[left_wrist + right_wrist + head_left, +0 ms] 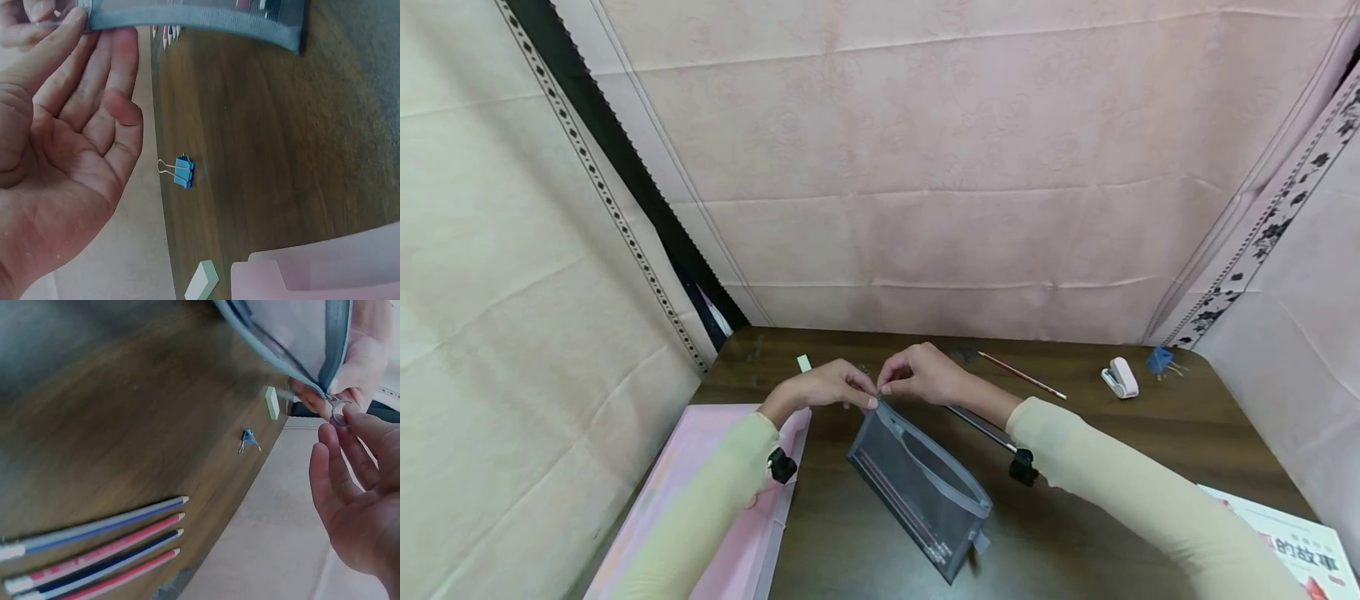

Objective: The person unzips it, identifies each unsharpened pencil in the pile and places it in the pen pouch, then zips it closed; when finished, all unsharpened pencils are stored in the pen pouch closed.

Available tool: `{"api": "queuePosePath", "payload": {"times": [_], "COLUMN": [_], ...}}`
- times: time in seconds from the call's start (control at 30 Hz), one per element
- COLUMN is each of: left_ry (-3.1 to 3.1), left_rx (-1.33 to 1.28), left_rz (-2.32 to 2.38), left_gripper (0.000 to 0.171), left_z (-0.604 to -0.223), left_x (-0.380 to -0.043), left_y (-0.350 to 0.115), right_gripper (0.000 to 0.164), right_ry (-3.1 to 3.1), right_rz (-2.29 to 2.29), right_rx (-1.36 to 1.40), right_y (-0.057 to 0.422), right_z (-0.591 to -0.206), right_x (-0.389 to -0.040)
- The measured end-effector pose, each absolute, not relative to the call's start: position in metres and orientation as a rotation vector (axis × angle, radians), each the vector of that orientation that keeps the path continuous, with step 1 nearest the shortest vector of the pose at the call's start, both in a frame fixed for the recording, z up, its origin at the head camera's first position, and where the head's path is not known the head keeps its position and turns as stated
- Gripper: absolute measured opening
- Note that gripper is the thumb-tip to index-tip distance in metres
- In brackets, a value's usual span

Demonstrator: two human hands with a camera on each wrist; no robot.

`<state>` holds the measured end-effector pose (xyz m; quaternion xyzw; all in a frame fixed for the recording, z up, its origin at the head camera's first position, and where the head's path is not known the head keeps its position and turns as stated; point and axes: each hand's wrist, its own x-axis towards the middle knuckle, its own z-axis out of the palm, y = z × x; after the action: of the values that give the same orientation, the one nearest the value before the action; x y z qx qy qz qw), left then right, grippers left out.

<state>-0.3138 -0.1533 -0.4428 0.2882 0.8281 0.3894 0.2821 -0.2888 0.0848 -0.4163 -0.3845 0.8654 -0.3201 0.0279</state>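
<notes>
A grey mesh zipper pouch (917, 487) hangs slanted over the table from its upper left corner, with thin pencils showing through the mesh. Its zipper stands unzipped, the slider at the held corner. My left hand (831, 386) pinches that corner between thumb and fingers; in the left wrist view the left hand (75, 137) has its other fingers loosely bent beneath the edge. Close beside it, my right hand (925, 373) pinches the ring pull (339, 414) of the zipper, clearest in the right wrist view, where the right hand (369, 500) has its other fingers spread.
Several pencils (103, 553) lie on the table beyond the pouch, one red pencil (1022, 375) near the back edge. Toward the right are a white stapler (1120, 377), blue binder clips (1160, 360) and a book (1288, 533). A pink folder (775, 500) and an eraser (804, 362) lie left.
</notes>
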Motion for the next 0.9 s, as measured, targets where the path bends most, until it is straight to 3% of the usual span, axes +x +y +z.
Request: {"api": "queuePosePath", "payload": {"times": [0.37, 0.9], "left_ry": [2.153, 2.256], "left_rx": [0.800, 0.694], "left_rz": [1.046, 1.003], "left_gripper": [0.018, 0.015], "left_z": [-0.434, -0.424], "left_x": [-0.314, -0.316], "left_y": [-0.160, -0.193], "right_gripper": [0.007, 0.008], "right_ry": [2.827, 2.712], "right_rz": [-0.721, -0.692], "right_rx": [-1.486, -1.454], "right_y": [0.089, 0.140], "right_z": [-0.407, -0.411], "right_x": [-0.263, -0.219]}}
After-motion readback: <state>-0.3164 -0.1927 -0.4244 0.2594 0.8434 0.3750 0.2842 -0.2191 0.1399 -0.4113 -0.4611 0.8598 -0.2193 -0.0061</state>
